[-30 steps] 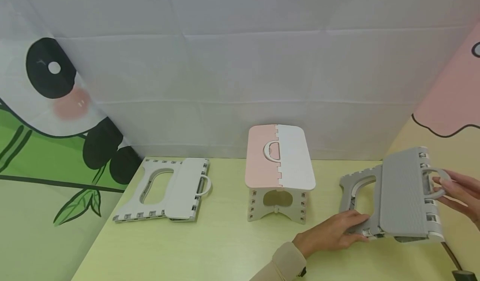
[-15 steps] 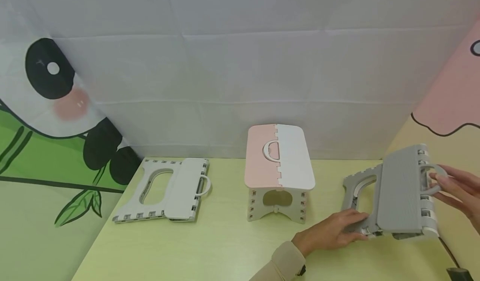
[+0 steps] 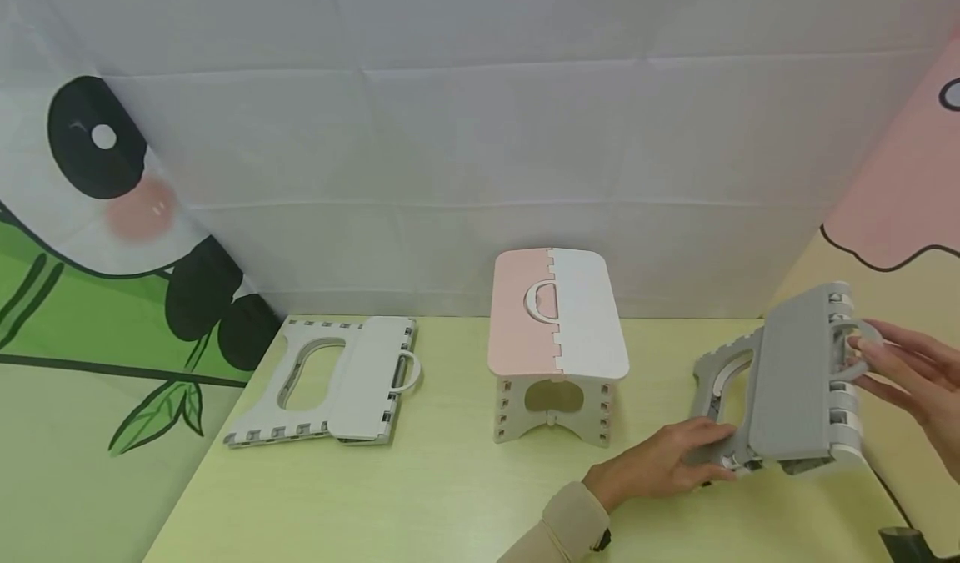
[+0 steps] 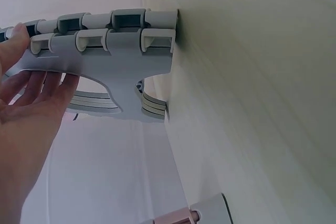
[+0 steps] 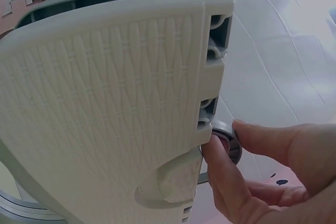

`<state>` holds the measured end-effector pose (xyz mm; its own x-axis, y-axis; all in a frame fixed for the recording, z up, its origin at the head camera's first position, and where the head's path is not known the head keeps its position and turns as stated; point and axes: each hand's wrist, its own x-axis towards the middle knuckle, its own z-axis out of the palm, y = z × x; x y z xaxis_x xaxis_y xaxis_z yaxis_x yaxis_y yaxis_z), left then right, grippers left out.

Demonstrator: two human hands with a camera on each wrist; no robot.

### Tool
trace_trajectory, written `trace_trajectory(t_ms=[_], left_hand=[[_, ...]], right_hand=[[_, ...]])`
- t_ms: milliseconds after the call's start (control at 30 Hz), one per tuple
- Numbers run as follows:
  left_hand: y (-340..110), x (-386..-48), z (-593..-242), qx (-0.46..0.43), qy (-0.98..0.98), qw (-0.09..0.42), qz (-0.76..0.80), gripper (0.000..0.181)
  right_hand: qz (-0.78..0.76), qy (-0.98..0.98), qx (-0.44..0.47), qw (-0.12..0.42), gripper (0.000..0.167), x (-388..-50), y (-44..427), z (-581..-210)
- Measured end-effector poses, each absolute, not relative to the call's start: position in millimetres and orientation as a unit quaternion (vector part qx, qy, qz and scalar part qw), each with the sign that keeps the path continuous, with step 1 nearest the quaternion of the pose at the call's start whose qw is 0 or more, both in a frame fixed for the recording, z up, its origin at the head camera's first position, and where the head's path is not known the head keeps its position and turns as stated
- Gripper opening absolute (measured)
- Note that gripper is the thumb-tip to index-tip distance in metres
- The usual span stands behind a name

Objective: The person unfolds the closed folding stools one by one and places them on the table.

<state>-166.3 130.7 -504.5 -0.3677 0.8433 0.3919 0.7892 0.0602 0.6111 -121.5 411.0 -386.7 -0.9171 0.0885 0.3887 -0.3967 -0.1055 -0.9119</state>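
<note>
Grey stool (image 3: 795,388), folded, at the right of the head frame, with a finely ribbed panel and an oval cut-out. Gripped at its lower left by the left hand (image 3: 660,463), fingers (image 4: 50,85) hooked under the edge opposite the thumb (plainest in the left wrist view). Pinched at the loop handle (image 3: 855,324) by the right hand (image 3: 915,379). Shows a pale, basket-weave face only in the right wrist view. Points its handle rightward in the head frame; long axis probably left to right, though foreshortened.
</note>
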Motion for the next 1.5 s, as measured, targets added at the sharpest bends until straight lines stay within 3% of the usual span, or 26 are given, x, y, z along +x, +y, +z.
trace_trajectory(t_ms=[333, 633, 1500], left_hand=[[129.6, -167.4, -504.9, 0.555, 0.718, 0.069, 0.414, 0.056], [129.9, -168.0, -506.0, 0.558, 0.719, 0.059, 0.41, 0.056], [128.2, -171.8, -509.5, 0.531, 0.709, 0.134, 0.445, 0.058]], right_hand=[[0.742, -0.638, 0.125, 0.166, 0.043, -123.0, 406.6, -383.9], [0.742, -0.634, 0.131, 0.177, 0.043, -123.8, 398.0, -379.5], [0.715, -0.673, 0.045, 0.183, 0.042, -129.0, 374.7, -365.3]])
